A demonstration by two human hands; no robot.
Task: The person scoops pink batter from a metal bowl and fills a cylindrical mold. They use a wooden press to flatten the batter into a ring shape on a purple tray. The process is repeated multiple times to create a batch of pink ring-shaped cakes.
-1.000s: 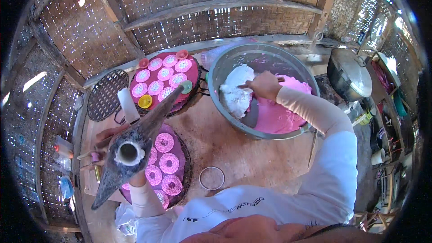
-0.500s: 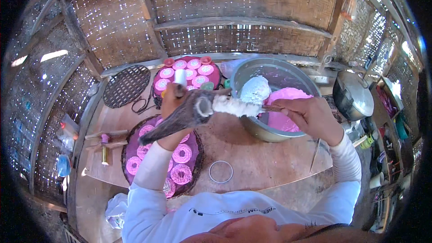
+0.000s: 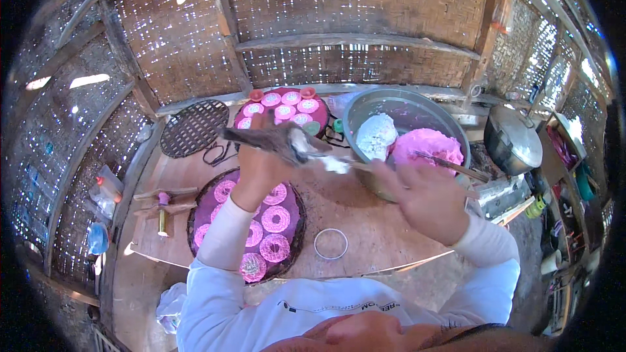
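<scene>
Taking the big metal bowl [image 3: 417, 107] as our landmark, we see our left hand [image 3: 261, 166] raised just to its left, fingers wrapped around a dark cone-shaped funnel [image 3: 277, 140] whose wide mouth faces the bowl and holds white dough. Our right hand [image 3: 427, 199] hangs over the near rim of the bowl with its fingers loosely curled; it is blurred, and we cannot tell whether they pinch the thin stick [image 3: 450, 164] crossing just above it. A smear of white dough [image 3: 336, 164] bridges funnel and hand. Inside the bowl a rough white lump [image 3: 376, 135] sits left of a grainy pink mound [image 3: 427, 146], the two touching. Left of the bowl and below the funnel lies a round dark tray [image 3: 297, 238] of pink rings, its near edge close to the lip of the wooden table [image 3: 372, 221]; a second tray [image 3: 323, 112] of pink rings lies at the bowl's far left. A thin metal ring [image 3: 330, 244] lies on bare wood in front of the bowl, with open table around it. A round woven mat [image 3: 194, 128] sits well left of the bowl, against the woven bamboo wall [image 3: 352, 13].
</scene>
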